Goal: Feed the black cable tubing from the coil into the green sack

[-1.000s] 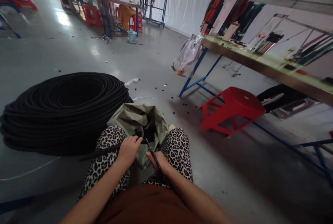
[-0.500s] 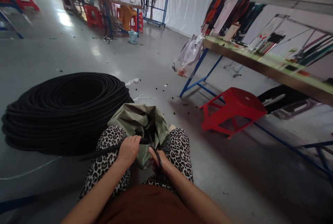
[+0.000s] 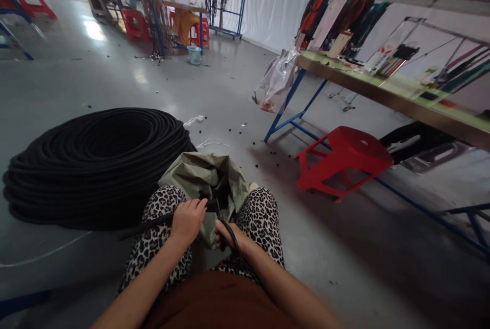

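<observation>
Between my knees stands an olive-green sack (image 3: 184,171), its mouth spread upward. My left hand (image 3: 188,222) is closed around a thick black cord (image 3: 151,225), whose short end sticks out past my fingers over the sack. In my right hand (image 3: 228,237) is a pair of scissors (image 3: 231,234) with black handles. Their blades are at the cord's end, just right of my left fingers; whether they are closed on it I cannot tell. On the floor at left lies a big coil of black cord (image 3: 95,176). Dark contents inside the sack are hard to make out.
A red plastic stool (image 3: 356,145) stands at right beside a long worktable (image 3: 383,92) with blue legs. A clear plastic bag (image 3: 277,81) hangs at its corner. Small black bits lie scattered on the floor. Farther back, a person sits at another table near a light-blue bucket (image 3: 194,55).
The scissors and my right hand have shifted slightly left, bringing the blades closer to my left fingers. Less cord shows past my left hand. The view has moved a little.
</observation>
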